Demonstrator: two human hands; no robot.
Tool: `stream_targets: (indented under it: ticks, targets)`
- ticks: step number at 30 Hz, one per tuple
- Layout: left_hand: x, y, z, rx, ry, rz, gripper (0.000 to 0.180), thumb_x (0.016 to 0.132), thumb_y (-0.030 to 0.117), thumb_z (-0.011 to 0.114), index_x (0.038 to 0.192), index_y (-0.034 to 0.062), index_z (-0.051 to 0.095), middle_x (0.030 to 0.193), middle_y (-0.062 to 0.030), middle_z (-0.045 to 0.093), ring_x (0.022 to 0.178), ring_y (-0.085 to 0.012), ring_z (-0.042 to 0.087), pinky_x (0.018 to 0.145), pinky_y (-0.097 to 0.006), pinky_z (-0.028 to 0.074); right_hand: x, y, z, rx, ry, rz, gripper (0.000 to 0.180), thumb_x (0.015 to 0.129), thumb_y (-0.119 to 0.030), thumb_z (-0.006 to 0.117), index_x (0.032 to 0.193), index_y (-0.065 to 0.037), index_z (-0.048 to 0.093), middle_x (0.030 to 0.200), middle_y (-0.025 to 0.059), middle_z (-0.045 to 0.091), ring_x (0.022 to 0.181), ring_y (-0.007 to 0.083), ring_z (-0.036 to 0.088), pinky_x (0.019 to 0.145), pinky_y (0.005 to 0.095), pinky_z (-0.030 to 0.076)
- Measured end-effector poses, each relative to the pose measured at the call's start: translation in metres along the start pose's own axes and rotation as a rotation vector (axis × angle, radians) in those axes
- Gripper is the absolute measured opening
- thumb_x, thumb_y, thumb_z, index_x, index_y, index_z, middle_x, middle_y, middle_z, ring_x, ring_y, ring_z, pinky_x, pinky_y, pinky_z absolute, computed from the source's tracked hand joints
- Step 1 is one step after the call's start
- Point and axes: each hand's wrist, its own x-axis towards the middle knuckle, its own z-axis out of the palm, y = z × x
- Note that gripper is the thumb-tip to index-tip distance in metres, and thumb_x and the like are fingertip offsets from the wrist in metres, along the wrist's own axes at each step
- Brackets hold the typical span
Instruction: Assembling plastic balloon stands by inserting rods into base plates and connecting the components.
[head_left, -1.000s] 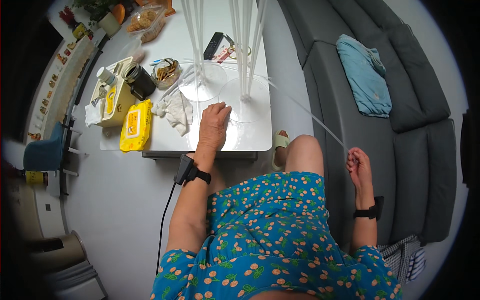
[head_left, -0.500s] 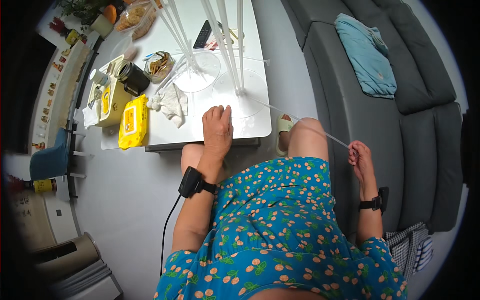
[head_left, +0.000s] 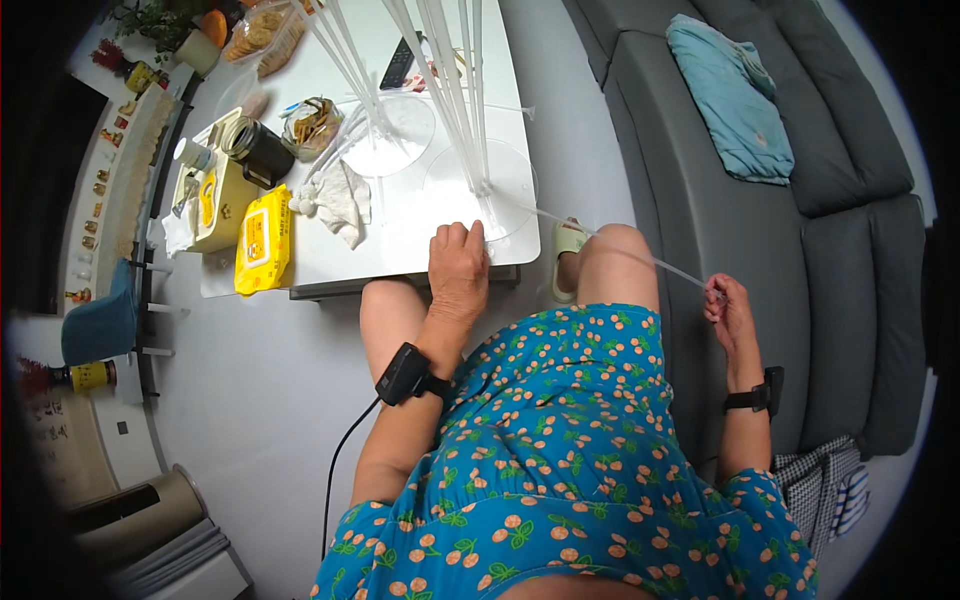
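Note:
My right hand (head_left: 731,308), out to the right beside the sofa, is closed around the end of a thin clear plastic rod (head_left: 640,254). The rod slants up leftward over my knee to a round clear base (head_left: 515,215) on the white table. Several upright translucent rods (head_left: 478,140) rise from that base. My left hand (head_left: 460,265) rests at the table's near edge, close to the base, fingers curled downward; anything in them is hidden. Behind stands a second round clear base (head_left: 405,145) with more upright rods (head_left: 345,65).
On the white table (head_left: 400,235) are a yellow wipes pack (head_left: 264,240), a pale cloth (head_left: 345,200), a dark mug (head_left: 258,150), a snack jar (head_left: 312,125), a cream caddy (head_left: 235,205) and a black remote (head_left: 400,65). A grey sofa (head_left: 700,250) bears a folded teal blanket (head_left: 730,100).
My left hand has shifted right and a little nearer to me, its fingers more curled. My right hand, still holding the rod, has moved slightly to the right.

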Motion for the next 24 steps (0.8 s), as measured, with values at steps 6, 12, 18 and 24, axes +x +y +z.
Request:
stream_targets:
  ticks: [6, 12, 18, 24]
  targets:
    - [0.014, -0.019, 0.004, -0.184, 0.232, -0.194, 0.013, 0.075, -0.004, 0.058, 0.087, 0.0011, 0.062, 0.076, -0.0110, 0.053, 0.069, -0.0263, 0.054, 0.061, -0.035, 0.044, 0.002, -0.001, -0.023, 0.083, 0.104, -0.068, 0.017, 0.089, -0.019, 0.051, 0.081, -0.004, 0.053, 0.061, 0.0010, 0.049, 0.045, 0.0062, 0.039, 0.038, 0.0196, 0.029]
    - [0.014, -0.003, 0.005, -0.286, 0.200, -0.063, 0.032, 0.070, -0.002, 0.063, 0.101, 0.0035, 0.059, 0.081, -0.0119, 0.052, 0.074, -0.0276, 0.053, 0.064, -0.036, 0.046, -0.006, -0.011, -0.007, 0.005, 0.001, -0.083, 0.013, 0.088, -0.016, 0.050, 0.082, -0.004, 0.052, 0.061, 0.0002, 0.047, 0.047, 0.0055, 0.039, 0.039, 0.0190, 0.029]
    - [0.029, 0.015, 0.015, -0.128, 0.181, 0.068, 0.030, 0.067, 0.003, 0.068, 0.097, 0.0058, 0.061, 0.076, -0.0087, 0.048, 0.072, -0.0246, 0.053, 0.058, -0.035, 0.046, 0.004, -0.041, 0.041, -0.152, -0.113, -0.096, 0.014, 0.087, -0.017, 0.051, 0.081, -0.004, 0.052, 0.059, -0.0005, 0.047, 0.047, 0.0048, 0.039, 0.041, 0.0180, 0.028]
    - [0.027, 0.016, -0.014, -0.157, 0.194, 0.072, 0.013, 0.067, 0.006, 0.062, 0.078, 0.0043, 0.056, 0.075, -0.0087, 0.046, 0.069, -0.0251, 0.051, 0.055, -0.034, 0.044, -0.019, -0.084, 0.076, 0.063, -0.284, -0.258, 0.029, 0.085, -0.031, 0.055, 0.087, -0.003, 0.054, 0.065, 0.0015, 0.050, 0.052, 0.0072, 0.045, 0.045, 0.0189, 0.034]
